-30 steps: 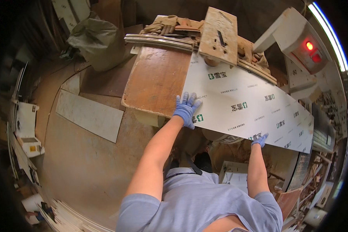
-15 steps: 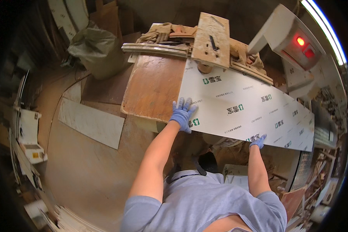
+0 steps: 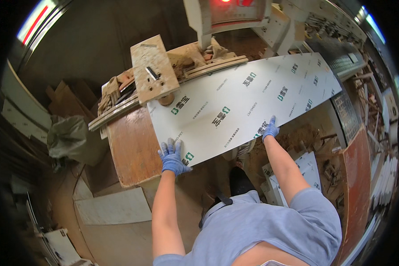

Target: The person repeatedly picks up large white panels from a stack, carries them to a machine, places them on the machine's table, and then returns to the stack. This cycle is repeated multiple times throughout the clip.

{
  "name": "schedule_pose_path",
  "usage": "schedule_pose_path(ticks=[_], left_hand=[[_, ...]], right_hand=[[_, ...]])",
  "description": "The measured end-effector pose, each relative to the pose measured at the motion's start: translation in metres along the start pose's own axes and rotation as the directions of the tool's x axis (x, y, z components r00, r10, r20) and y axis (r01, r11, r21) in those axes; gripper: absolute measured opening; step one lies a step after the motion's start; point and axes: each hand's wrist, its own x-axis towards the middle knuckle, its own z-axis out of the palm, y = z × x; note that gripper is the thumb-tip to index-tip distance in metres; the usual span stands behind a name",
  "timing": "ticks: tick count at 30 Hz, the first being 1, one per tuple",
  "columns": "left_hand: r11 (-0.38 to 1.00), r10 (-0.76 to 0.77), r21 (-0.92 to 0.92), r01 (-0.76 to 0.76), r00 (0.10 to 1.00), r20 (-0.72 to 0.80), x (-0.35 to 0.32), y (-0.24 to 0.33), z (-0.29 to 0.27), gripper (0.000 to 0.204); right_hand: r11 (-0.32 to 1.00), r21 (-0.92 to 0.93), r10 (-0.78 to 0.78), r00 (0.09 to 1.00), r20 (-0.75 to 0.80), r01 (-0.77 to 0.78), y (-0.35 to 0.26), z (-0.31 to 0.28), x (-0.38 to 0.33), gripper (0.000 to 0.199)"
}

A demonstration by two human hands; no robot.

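Note:
A long white panel (image 3: 235, 106) with dark and green print lies across a machine table with a brown wooden top (image 3: 135, 150). Its near edge juts out toward me. My left hand (image 3: 173, 158), in a blue-grey glove, rests with spread fingers on the panel's left end. Farther right along the near edge, my gloved right hand (image 3: 271, 128) grips the panel, one digit showing on top and the other fingers hidden below. A stained wooden board (image 3: 153, 68) with a dark slot sits over a round cutter-like part (image 3: 166, 99) at the panel's far left corner.
Behind the panel runs a pale fence rail (image 3: 215, 66), with work gloves (image 3: 111, 95) near its left part. A white machine housing with a red light (image 3: 235, 13) stands beyond. A sack (image 3: 73, 139) and a flat grey board (image 3: 115, 206) are at the left; offcuts (image 3: 383, 186) lie right.
My view has turned right, so the table and panel appear farther left and tilted. Both hands remain on the panel, the left spread and the right at the near edge.

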Motion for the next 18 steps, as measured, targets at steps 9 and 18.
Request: schedule_pose_path(ticks=[9,18], left_hand=[[0.999,-0.009,0.052,0.006,0.998,0.063,-0.0009,0.0071,-0.0071,0.132],[0.998,0.007,0.055,-0.009,1.0,0.03,-0.0024,0.0072,-0.0054,0.133]], right_hand=[[1.0,0.015,-0.001,1.0,-0.008,0.001,0.0019,-0.0021,0.0086,0.053],[1.0,0.005,-0.01,1.0,-0.03,0.01,-0.002,-0.0025,0.0022,0.052]])
